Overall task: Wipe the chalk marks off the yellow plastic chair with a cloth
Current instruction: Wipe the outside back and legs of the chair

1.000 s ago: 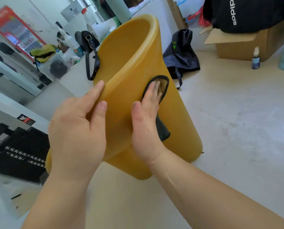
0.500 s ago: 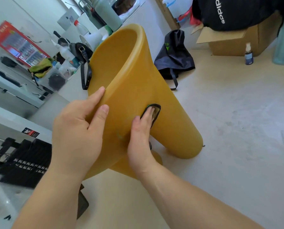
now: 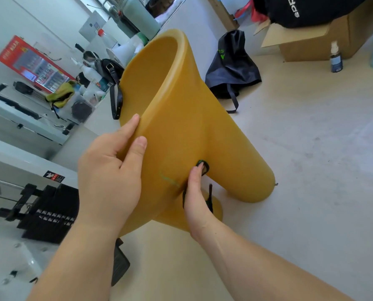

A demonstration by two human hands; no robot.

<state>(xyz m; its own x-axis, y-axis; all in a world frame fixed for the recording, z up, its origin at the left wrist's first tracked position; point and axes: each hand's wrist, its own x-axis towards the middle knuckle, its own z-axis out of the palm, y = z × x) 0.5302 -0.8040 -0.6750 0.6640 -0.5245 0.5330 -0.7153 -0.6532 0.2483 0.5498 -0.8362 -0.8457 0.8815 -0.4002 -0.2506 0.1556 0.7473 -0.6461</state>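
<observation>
The chair [image 3: 176,118] is tipped over at a slant, with its open rim pointing up and away and its rounded legs down on the floor [image 3: 311,170]. The left hand [image 3: 109,177] grips the near edge of the rim, fingers curled over it and thumb laid on the outer wall. The right hand [image 3: 195,198] lies against the outer wall lower down with the cloth [image 3: 204,165] under it. A dark hem shows past the fingertips and on both sides of the palm. The fingers look straight, pressing rather than pinching, though they are seen edge-on. A faint green chalk mark [image 3: 169,180] sits just left of that hand, uncovered. Beyond the chair a dark bag [image 3: 231,68] lies on the floor, with a box [image 3: 315,42] and a bottle [image 3: 335,59] further right
</observation>
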